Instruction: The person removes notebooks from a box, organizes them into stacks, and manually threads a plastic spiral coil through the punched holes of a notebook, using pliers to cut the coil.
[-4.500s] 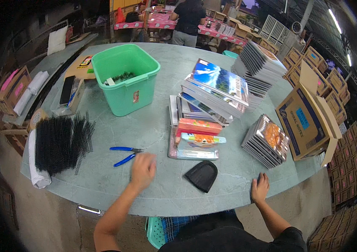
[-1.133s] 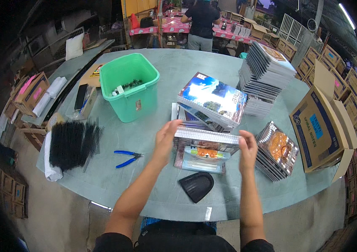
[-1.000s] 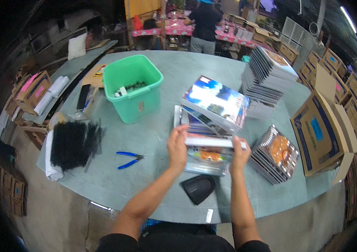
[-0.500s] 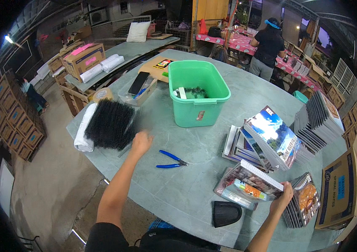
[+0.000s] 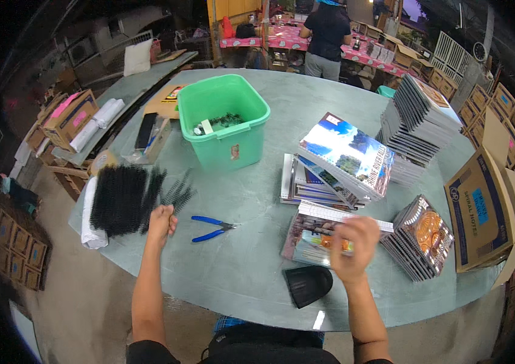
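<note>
Several black plastic spiral binding coils (image 5: 177, 193) fan out from my left hand (image 5: 161, 223), whose fingers are closed around their near ends. Beside it lies a thick bundle of the same black coils (image 5: 121, 200). My right hand (image 5: 356, 242) is smeared by motion and hovers over a notebook (image 5: 312, 227) with a row of punched holes along its pale edge; whether its fingers hold anything is unclear. Between my hands, blue-handled cutting pliers (image 5: 209, 234) lie with handles spread. A black cup-like holder (image 5: 309, 285) rests below the notebook.
A green plastic bin (image 5: 224, 130) with black coil scraps stands at the back. Notebook piles (image 5: 345, 161), (image 5: 418, 124) and a smaller stack (image 5: 420, 236) occupy the right, beside an open carton (image 5: 482, 209). A person (image 5: 326, 36) stands by a pink-covered table.
My left hand has drawn some coils out from the bundle. My right hand has let go of the notebook's right end and moved left; the notebook now lies lower. The view has swung right.
</note>
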`<state>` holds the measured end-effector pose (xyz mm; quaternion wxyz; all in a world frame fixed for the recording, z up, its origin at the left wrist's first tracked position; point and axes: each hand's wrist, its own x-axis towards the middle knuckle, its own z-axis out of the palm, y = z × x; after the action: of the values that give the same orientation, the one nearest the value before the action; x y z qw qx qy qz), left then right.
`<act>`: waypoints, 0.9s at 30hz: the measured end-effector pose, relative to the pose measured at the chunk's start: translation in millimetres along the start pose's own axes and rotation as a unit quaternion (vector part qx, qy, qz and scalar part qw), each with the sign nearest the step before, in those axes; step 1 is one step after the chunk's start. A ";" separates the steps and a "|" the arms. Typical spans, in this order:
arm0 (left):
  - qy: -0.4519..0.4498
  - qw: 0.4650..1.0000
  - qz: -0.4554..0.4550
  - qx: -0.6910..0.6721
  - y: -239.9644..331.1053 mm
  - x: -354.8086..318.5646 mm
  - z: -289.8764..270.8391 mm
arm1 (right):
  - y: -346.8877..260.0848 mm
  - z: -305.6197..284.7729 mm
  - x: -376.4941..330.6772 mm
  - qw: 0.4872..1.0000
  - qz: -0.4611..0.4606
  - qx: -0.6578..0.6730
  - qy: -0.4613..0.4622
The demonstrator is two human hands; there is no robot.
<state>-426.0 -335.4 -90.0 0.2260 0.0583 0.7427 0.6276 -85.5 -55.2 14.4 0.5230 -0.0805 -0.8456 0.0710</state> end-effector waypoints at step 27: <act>-0.289 0.905 0.303 0.069 75.6 -131.8 186.4 | -4.1 19.4 4.9 0.988 0.025 0.023 -0.148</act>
<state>-247.2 -199.9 -3.4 0.2251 0.4749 0.6326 0.5688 -105.3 -58.9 10.9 0.3916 -0.0784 -0.9095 0.1151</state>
